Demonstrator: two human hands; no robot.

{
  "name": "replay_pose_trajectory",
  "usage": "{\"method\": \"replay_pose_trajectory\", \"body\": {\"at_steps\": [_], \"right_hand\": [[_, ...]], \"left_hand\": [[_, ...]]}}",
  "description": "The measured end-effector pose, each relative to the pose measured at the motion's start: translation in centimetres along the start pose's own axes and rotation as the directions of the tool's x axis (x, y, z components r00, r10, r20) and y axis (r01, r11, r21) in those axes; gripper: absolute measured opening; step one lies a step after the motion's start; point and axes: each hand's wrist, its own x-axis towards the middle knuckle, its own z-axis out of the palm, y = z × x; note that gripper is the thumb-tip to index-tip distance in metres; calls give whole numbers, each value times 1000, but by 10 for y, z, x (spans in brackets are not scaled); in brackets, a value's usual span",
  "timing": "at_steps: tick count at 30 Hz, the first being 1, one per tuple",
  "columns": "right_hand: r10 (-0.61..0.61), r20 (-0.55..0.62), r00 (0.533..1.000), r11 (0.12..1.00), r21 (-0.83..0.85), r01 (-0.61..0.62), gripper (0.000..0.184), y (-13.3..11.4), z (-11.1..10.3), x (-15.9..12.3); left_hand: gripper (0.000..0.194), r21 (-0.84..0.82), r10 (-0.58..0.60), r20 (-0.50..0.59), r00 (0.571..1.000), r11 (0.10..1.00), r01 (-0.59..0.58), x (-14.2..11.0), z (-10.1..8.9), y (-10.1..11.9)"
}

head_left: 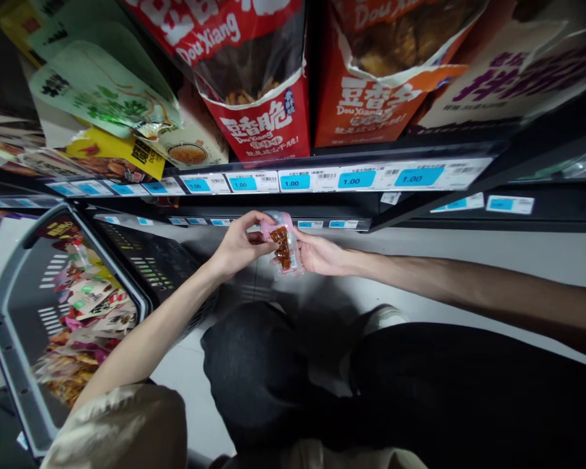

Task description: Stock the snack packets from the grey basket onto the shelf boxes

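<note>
Between my two hands is a small clear snack packet (283,251) with a pink top and glossy brown food inside, held above the floor in front of the shelf. My left hand (241,244) pinches it at the upper left with thumb and fingers. From the other side my right hand (320,253) grips its right edge; some of those fingers are hidden behind the packet. A dark shopping basket (22,384) stands left of my left arm, with several snack packets (90,293) piled in it.
Ahead runs a shelf edge with blue-and-white price labels (293,182). On it stand a red snack box (273,130), an orange-red box (366,111), a white box with purple print (508,78) and green pouches (102,91). My dark-trousered knees (254,371) are bent below my hands.
</note>
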Motion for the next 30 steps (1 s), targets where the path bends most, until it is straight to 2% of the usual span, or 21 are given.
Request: {"method": "replay_pose_trajectory", "body": {"at_steps": [5, 8, 11, 13, 16, 20, 22, 25, 27, 30], "right_hand": [[127, 250, 960, 992, -5, -130, 59, 0, 3, -3], [139, 284, 949, 989, 5, -147, 52, 1, 3, -3], [78, 226, 971, 997, 6, -82, 42, 2, 1, -2], [-18, 135, 991, 1000, -21, 21, 36, 2, 0, -1], [-137, 6, 990, 987, -77, 137, 35, 2, 0, 2], [-230, -83, 970, 970, -103, 221, 33, 1, 2, 5], [-263, -125, 957, 961, -120, 248, 32, 0, 3, 5], [-279, -198, 940, 956, -144, 254, 34, -1, 6, 4], [-287, -232, 930, 954, -159, 255, 34, -1, 9, 4], [-274, -227, 935, 956, -173, 238, 34, 0, 11, 3]], "left_hand": [[44, -127, 38, 64, 997, 992, -29, -1, 3, 3], [43, -167, 30, 90, 995, 986, -15, -2, 4, 4], [40, -150, 5, 114, 994, 989, 12, -2, 5, 3], [37, -100, -2, 122, 992, 995, 14, -1, 5, 1], [30, -47, -3, 93, 996, 999, 7, 1, 5, -1], [18, -174, -145, 87, 986, 972, 158, 4, 5, -2], [17, -270, -185, 88, 979, 941, 202, 4, 5, 0], [24, -360, -168, 62, 984, 916, 179, 5, 5, 2], [24, -339, -167, 12, 986, 927, 161, 4, 6, 1], [26, -222, -153, -54, 987, 965, 137, 4, 6, -2]]}}
